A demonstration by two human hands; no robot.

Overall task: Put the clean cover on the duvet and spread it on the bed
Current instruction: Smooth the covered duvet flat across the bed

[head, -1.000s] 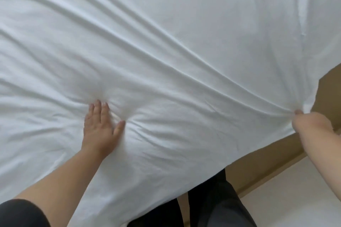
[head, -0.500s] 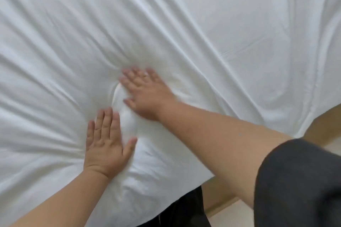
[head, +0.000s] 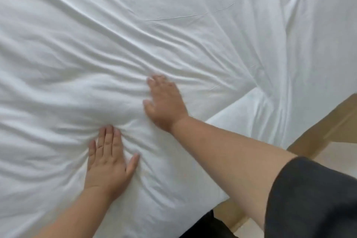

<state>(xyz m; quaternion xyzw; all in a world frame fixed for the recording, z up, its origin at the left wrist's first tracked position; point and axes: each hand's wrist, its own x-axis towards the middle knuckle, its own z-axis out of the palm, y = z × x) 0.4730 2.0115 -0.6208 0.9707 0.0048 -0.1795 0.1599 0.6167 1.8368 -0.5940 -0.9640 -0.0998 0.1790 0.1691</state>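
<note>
The white covered duvet [head: 135, 35] lies over the bed and fills most of the view, with long creases running toward my hands. My left hand [head: 108, 162] lies flat on it near the front edge, fingers straight and together, thumb out. My right hand [head: 164, 102] presses flat on the duvet just beyond and to the right of the left, fingers spread; it is blurred. Folds bunch between the two hands. The duvet's corner [head: 222, 197] hangs at the bed's near right edge.
A wooden bed frame [head: 332, 121] shows at the right, below the hanging white fabric. Pale floor [head: 340, 150] lies beyond it. My dark trousers [head: 204, 226] stand against the bed's front edge. A dark sleeve covers my right upper arm.
My right hand let go of the duvet's right edge, crossed over and pressed flat beside the left, then slid a little to the right. My left hand stayed pressed flat.
</note>
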